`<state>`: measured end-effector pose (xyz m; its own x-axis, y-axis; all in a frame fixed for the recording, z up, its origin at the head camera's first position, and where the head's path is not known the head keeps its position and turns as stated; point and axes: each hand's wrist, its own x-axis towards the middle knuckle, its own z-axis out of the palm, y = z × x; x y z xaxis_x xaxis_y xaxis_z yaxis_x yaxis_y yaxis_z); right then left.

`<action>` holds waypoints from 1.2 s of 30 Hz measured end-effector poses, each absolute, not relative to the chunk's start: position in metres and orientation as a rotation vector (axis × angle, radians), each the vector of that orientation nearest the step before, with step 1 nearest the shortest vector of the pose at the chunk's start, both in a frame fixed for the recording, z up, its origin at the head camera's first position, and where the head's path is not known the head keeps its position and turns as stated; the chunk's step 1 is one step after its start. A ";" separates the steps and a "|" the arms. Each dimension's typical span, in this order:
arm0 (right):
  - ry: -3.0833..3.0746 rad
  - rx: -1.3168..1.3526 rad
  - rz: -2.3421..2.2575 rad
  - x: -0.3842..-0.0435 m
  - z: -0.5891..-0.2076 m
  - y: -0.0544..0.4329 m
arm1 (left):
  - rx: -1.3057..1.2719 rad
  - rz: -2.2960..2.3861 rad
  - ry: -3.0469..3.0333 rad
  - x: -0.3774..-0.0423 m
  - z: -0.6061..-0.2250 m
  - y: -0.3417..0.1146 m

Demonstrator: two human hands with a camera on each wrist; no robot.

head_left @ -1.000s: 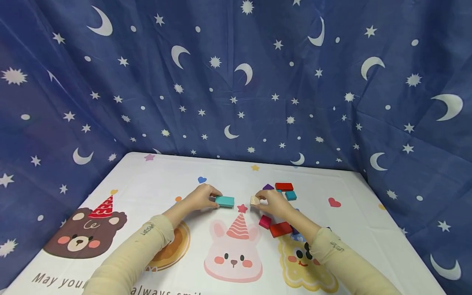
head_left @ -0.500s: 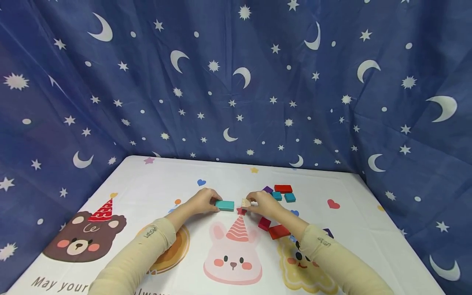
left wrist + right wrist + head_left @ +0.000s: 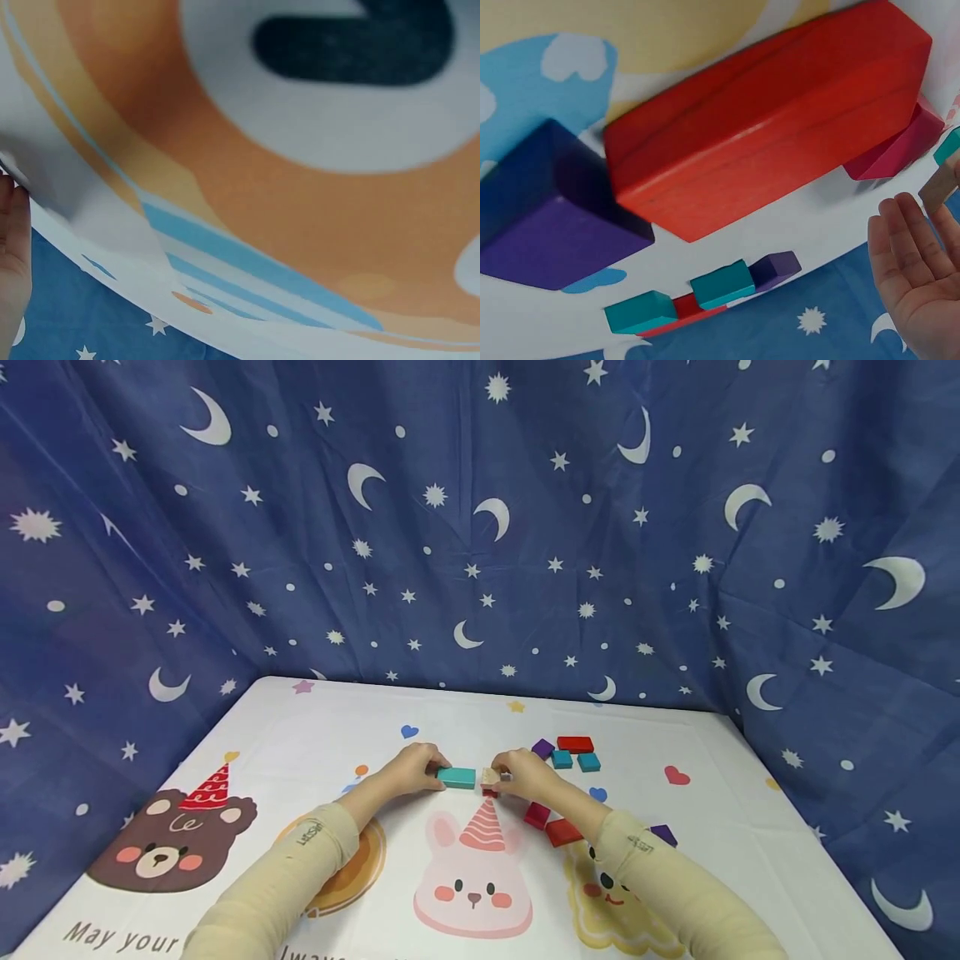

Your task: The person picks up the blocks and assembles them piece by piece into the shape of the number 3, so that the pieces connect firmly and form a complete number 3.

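Note:
My left hand [image 3: 414,769] holds the left end of a teal rectangular block [image 3: 457,778] lying on the table. At the edge of the left wrist view, only part of the left hand [image 3: 13,240] shows, without the block. Between thumb and fingers, my right hand [image 3: 523,775] pinches a small pale wooden block [image 3: 490,776], just right of the teal one with a narrow gap between them. The right wrist view has this pale block [image 3: 939,184] at the fingertips of the right hand [image 3: 922,277].
Right of my right hand lie a purple block [image 3: 543,748], a red block [image 3: 575,744] and two small teal blocks [image 3: 562,759]. Nearer are a crimson block [image 3: 537,815], another red block [image 3: 564,832] and a purple block [image 3: 663,834]. A starry blue curtain [image 3: 420,568] stands behind the table.
Carrying the pale wooden block, my right hand has moved left, up close to the teal block's right end. My left hand stays nearly still on the teal block.

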<state>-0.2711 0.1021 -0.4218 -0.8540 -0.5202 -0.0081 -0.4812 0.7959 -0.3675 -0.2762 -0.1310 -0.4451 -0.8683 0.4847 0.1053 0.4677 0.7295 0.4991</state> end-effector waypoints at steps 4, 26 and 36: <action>2.860 -0.760 -0.558 -0.274 -0.423 0.100 | 0.781 0.825 2.888 -0.276 -0.444 -0.131; 2.833 -0.832 -0.536 -0.277 -0.425 0.088 | 0.798 0.949 2.843 -0.278 -0.447 -0.140; 2.871 -0.837 -0.453 -0.279 -0.428 0.086 | 0.781 0.952 2.844 -0.279 -0.450 -0.137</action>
<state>-0.2787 0.0862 -0.4279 -0.8405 -0.5411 -0.0282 -0.5061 0.8027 -0.3156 -0.2790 -0.1367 -0.4501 -0.8720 0.4757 0.1153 0.4493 0.6844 0.5742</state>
